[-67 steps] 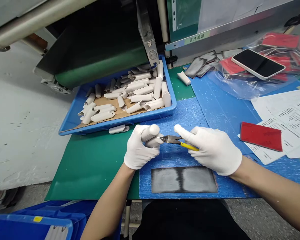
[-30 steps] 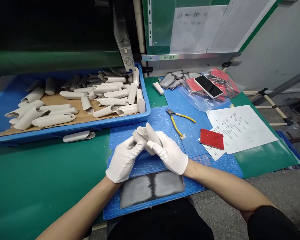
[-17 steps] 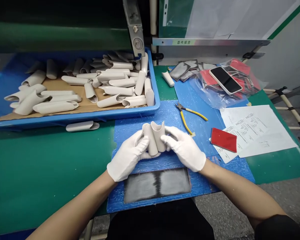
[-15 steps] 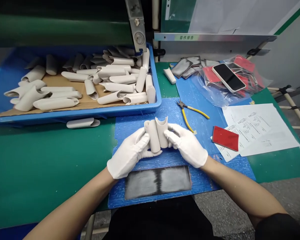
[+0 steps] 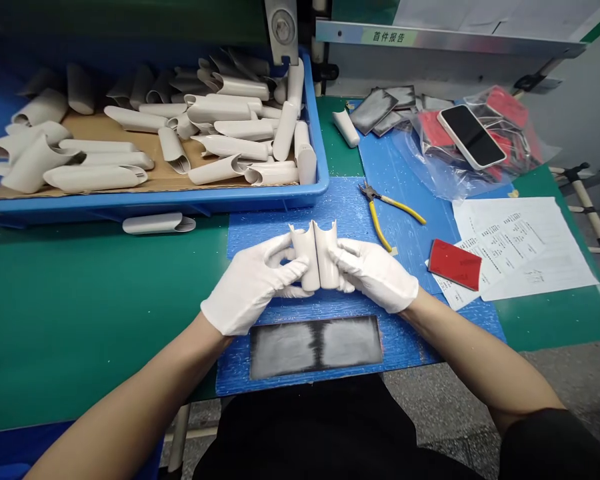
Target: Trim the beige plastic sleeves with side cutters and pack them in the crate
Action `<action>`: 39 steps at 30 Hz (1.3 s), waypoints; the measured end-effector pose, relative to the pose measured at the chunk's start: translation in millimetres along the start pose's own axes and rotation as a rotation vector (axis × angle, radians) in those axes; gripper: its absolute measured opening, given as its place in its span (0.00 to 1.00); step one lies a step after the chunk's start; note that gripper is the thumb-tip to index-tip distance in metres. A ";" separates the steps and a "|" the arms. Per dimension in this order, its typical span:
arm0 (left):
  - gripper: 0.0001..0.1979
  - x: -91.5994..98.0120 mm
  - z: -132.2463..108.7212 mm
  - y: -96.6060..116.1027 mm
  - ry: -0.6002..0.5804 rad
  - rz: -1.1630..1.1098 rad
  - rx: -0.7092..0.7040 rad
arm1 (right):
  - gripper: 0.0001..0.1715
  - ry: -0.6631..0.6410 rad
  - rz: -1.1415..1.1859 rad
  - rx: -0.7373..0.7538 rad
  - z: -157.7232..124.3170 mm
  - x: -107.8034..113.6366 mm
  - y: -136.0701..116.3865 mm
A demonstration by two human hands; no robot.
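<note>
In white gloves, both hands hold white plastic shells side by side above the blue mat (image 5: 275, 217). My left hand (image 5: 253, 283) is closed on the left white plastic shell (image 5: 304, 257), thumb across its front. The right white plastic shell (image 5: 326, 260) is gripped by my right hand (image 5: 375, 270), fingers along its outer side. Their long edges touch, and the notched ends point away from me. Just below the hands lies a black sanding sheet (image 5: 315, 347), its two halves greyed with white dust.
A blue bin (image 5: 220, 200) of similar shells stands at the back left; one loose shell (image 5: 157, 223) lies before it. Yellow-handled cutters (image 5: 380, 207), a red pad (image 5: 455, 265), papers (image 5: 535, 253) and a phone (image 5: 471, 137) on bagged red pads are at the right.
The left shell has turned from tilted to upright, level with the right one, and its notched end now shows. The camera view has tilted down slightly.
</note>
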State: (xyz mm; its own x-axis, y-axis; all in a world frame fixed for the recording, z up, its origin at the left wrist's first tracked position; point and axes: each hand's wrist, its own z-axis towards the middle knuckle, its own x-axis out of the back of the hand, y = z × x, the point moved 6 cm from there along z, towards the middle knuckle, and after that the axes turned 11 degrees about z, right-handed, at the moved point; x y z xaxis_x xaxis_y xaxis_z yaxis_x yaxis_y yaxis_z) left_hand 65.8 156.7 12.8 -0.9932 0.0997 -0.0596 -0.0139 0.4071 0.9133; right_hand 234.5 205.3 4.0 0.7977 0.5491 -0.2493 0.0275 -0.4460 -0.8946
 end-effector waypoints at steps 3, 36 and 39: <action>0.35 0.6 0.7 -2.7 -0.041 -0.051 0.028 | 0.27 -0.014 0.142 -0.016 1.0 1.5 6.5; 0.39 2.4 1.8 1.7 -0.045 0.159 -0.122 | 0.23 -0.114 0.308 -0.042 -2.3 -1.9 6.7; 0.36 7.4 -0.8 3.0 0.012 0.152 -0.106 | 0.22 -0.148 0.491 -0.060 -1.2 -1.0 3.0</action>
State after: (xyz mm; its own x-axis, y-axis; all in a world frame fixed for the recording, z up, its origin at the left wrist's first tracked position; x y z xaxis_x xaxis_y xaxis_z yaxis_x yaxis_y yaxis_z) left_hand 58.3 157.9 15.5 -0.9861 0.1417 0.0865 0.1249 0.2902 0.9488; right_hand 234.5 202.5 2.0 0.6316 0.3566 -0.6885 -0.2911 -0.7140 -0.6368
